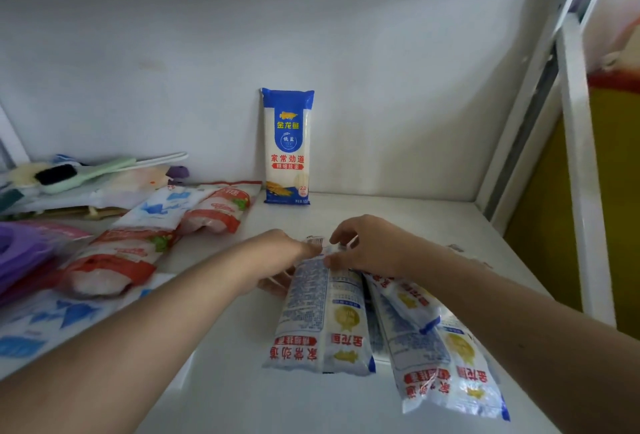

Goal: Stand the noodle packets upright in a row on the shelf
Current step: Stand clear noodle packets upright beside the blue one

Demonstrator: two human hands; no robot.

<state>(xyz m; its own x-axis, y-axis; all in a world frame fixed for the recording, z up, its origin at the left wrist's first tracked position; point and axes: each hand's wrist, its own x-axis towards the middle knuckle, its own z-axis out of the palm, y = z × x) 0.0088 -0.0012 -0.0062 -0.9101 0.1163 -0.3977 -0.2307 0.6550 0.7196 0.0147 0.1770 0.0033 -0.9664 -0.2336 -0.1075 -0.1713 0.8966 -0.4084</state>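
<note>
One blue-and-white noodle packet (287,146) stands upright against the back wall of the white shelf (221,381). Three more packets lie flat near the front. The nearest lying packet (322,316) has its far end between both hands: my left hand (277,257) grips it from the left and underneath, my right hand (367,246) pinches its top edge. A second packet (446,361) lies to the right, with a third packet (405,298) across it, partly under my right wrist.
Red-and-white bags (121,260) and blue-printed bags (162,205) lie along the left. Brushes (69,174) are piled at the back left, a purple object (20,250) at the far left edge. A white shelf post (581,174) bounds the right.
</note>
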